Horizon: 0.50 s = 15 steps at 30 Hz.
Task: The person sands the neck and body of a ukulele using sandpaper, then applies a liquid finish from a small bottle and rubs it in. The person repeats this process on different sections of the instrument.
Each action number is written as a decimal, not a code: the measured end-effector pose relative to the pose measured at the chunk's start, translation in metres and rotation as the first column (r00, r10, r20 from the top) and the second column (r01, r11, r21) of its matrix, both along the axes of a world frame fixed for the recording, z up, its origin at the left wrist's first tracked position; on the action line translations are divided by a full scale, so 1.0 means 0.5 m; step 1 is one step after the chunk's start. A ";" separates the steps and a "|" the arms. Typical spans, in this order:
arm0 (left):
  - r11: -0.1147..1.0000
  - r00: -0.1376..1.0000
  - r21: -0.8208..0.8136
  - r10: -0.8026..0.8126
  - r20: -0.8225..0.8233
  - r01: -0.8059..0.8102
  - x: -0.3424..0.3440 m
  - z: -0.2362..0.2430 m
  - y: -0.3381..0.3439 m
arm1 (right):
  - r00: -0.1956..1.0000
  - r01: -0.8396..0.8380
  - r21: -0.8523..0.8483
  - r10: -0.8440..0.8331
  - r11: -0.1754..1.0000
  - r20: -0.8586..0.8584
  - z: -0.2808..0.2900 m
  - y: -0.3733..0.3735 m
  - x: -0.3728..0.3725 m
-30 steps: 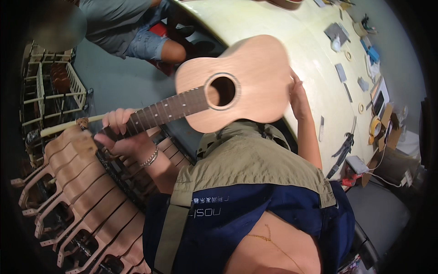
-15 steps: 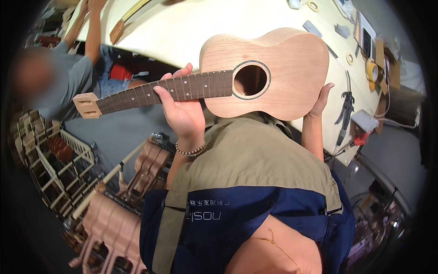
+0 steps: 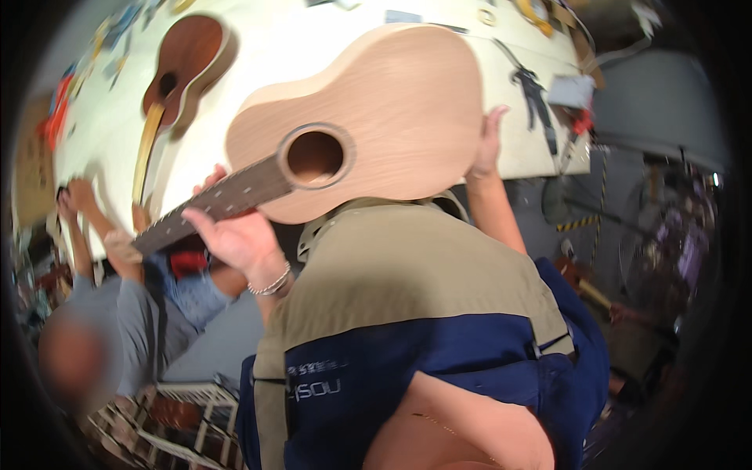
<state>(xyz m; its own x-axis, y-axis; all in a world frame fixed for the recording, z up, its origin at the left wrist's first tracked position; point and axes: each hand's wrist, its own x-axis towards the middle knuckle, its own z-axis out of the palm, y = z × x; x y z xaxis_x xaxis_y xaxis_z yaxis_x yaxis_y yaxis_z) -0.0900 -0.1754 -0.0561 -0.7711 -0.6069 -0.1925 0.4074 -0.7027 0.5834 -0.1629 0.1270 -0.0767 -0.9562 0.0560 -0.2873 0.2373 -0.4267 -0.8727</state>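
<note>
I have the small unvarnished guitar point(image 3: 384, 110) in the head view, held up over the near edge of the table point(image 3: 266, 39), its pale top turned to my camera and its neck slanting down to the left. Both hands are on it, with the body between them. The left hand point(image 3: 243, 243) is wrapped around the neck just beside the body: the thumb lies at the near side of the dark fretboard point(image 3: 239, 194) and fingertips show past the far side. A bracelet point(image 3: 270, 283) sits on that wrist. The right hand point(image 3: 486, 149) is set against the rounded tail end of the body, thumb raised; its fingers are hidden behind the wood, so I cannot tell how far they are closed. The sound hole point(image 3: 315, 157) lies nearer the left hand than the right. At the table's near left corner I see a co-worker in a grey shirt point(image 3: 141, 329), forearms reaching up to the edge.

Toward the left end of the table, apart from the held one, lies a reddish-brown guitar point(image 3: 188, 59), its yellowish neck pointing to the near edge. Near the right end I make out a black hand tool point(image 3: 535, 98), and a roll of yellow tape point(image 3: 536, 16) toward the far right corner.
</note>
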 end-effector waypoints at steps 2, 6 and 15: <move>1.000 1.000 -0.002 -0.012 0.007 0.012 -0.012 -0.003 -0.006 | 0.996 -0.038 -0.052 0.034 0.998 -0.078 0.012 -0.007 -0.002; 0.995 0.997 -0.094 -0.017 0.069 0.023 -0.035 -0.004 -0.009 | 0.967 -0.114 -0.037 0.102 0.993 -0.233 0.037 -0.004 -0.001; 0.986 0.988 -0.067 -0.153 0.031 0.155 -0.068 -0.002 -0.001 | 0.941 -0.117 -0.078 0.085 0.990 -0.327 0.061 0.027 0.021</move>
<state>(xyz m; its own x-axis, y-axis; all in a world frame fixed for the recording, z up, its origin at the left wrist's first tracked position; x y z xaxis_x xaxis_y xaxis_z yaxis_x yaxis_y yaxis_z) -0.1237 -0.1758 -0.0569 -0.8517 -0.4936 -0.1758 0.2813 -0.7138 0.6414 -0.1522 0.1405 -0.0463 -0.9976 -0.0582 0.0373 -0.0032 -0.4996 -0.8662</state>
